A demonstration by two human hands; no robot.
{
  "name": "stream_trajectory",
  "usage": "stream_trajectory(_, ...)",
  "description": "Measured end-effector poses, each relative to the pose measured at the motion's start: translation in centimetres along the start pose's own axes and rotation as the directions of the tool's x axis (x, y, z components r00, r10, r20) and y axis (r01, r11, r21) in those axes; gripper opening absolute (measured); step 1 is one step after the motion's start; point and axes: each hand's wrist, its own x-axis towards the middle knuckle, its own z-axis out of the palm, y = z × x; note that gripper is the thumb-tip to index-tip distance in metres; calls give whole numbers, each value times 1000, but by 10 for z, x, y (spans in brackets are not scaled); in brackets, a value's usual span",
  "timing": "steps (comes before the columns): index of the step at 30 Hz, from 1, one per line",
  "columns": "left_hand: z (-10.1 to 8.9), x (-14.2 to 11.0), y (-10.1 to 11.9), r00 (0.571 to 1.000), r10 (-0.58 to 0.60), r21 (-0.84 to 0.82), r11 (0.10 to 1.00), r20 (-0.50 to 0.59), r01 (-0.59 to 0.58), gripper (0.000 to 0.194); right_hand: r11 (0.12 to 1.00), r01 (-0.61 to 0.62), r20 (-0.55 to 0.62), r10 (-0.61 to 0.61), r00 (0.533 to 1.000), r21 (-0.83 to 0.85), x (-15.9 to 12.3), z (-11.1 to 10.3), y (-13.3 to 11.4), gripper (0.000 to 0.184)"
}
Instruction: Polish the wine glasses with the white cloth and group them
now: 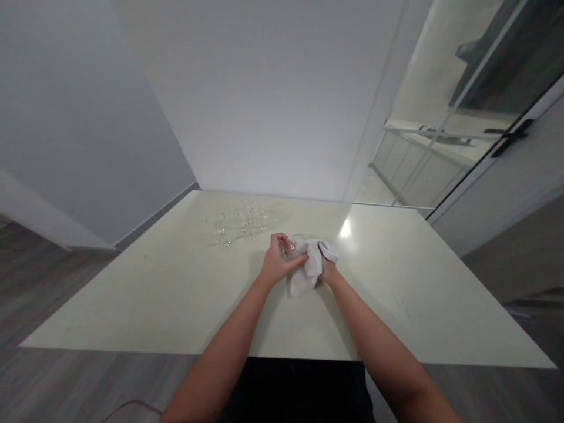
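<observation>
My left hand [278, 259] curls around a small clear glass [289, 247], its thumb reaching across toward the cloth. A curved rim shows just past the fingers, but the glass's full shape is hard to make out. In my right hand [328, 270] is a white cloth [312, 261], bunched over most of the fingers and pressed up against the glass. One end of the cloth hangs down toward the tabletop. Both hands are close together above the middle of the table.
Several clear glass pieces [249, 222] stand in a cluster at the back left of the pale glossy table [132, 299]. A white wall [273, 106] rises behind the table's far edge. To the right is a glass-paned door with a black handle [511, 138].
</observation>
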Motion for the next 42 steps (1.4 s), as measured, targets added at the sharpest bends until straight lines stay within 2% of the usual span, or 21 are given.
stream_trajectory(2, 2, 4, -3, 999, -2, -98, 995, -47, -2, 60, 998, -37, -89, 40, 995, 42, -1, 2, -3, 36)
stream_trajectory(3, 2, 6, -5, 999, 5, -129, 992, -51, -11, 57, 996, -42, -91, 49, 995, 79, -2, 4, -8, 36)
stream_trajectory(5, 2, 8, -8, 999, 15, -182, 983, -34, -21, 54, 987, 20, 36, -26, 999, 161, -5, 10, -20, 35)
stream_trajectory(7, 1, 9, -11, 1000, 20, -246, 969, 11, -17, 58, 972, 75, 201, -121, 972, 222, -8, 15, -32, 40)
stream_trajectory(9, 3, 8, -13, 997, 28, -302, 953, 69, -6, 63, 962, 75, 288, -152, 945, 261, -10, 19, -39, 38)
stream_trajectory(13, 8, 6, -14, 988, 5, -322, 946, 152, 45, 60, 985, 68, 312, -115, 943, 159, -9, 21, -34, 29)
stream_trajectory(16, 10, 8, -14, 992, -107, -336, 934, 68, 124, 57, 991, 63, 280, -95, 955, 120, -8, 20, -25, 26)
stream_trajectory(17, 10, 9, -14, 990, -140, -356, 924, 34, 143, 57, 991, 29, 266, -63, 962, 130, -9, 19, -22, 24)
stream_trajectory(19, 7, 10, -14, 984, -177, -420, 891, 24, 171, 55, 972, -120, 247, 67, 967, 204, -13, 18, -19, 26)
stream_trajectory(20, 6, 10, -13, 982, -181, -459, 869, 51, 184, 54, 938, -223, 259, 153, 954, 267, -16, 17, -18, 30)
stream_trajectory(22, 3, 9, -12, 976, -166, -539, 814, 143, 217, 54, 820, -413, 325, 296, 898, 395, -21, 15, -17, 39)
stream_trajectory(24, 0, 8, -10, 961, -152, -597, 758, 230, 262, 58, 726, -509, 392, 348, 852, 462, -24, 13, -17, 44)
stream_trajectory(25, -1, 7, -9, 952, -157, -614, 734, 262, 290, 59, 716, -515, 402, 346, 848, 471, -24, 12, -17, 45)
stream_trajectory(28, -2, 8, -7, 929, -218, -616, 700, 299, 362, 60, 797, -425, 354, 285, 891, 430, -22, 14, -19, 44)
stream_trajectory(31, -2, 10, -5, 924, -307, -557, 737, 229, 383, 58, 887, -341, 307, 246, 919, 310, -20, 19, -19, 37)
stream_trajectory(34, -2, 12, -4, 922, -348, -511, 768, 172, 386, 51, 906, -346, 259, 283, 924, 245, -19, 23, -16, 37)
stream_trajectory(36, -3, 13, -4, 922, -344, -546, 745, 178, 383, 52, 899, -350, 208, 301, 931, 263, -18, 23, -14, 37)
stream_trajectory(39, -4, 12, -2, 929, -314, -626, 689, 197, 365, 55, 812, -404, 220, 340, 914, 421, -19, 17, -15, 40)
stream_trajectory(42, -4, 9, 0, 932, -230, -678, 641, 280, 361, 53, 659, -509, 357, 365, 860, 553, -20, 10, -21, 44)
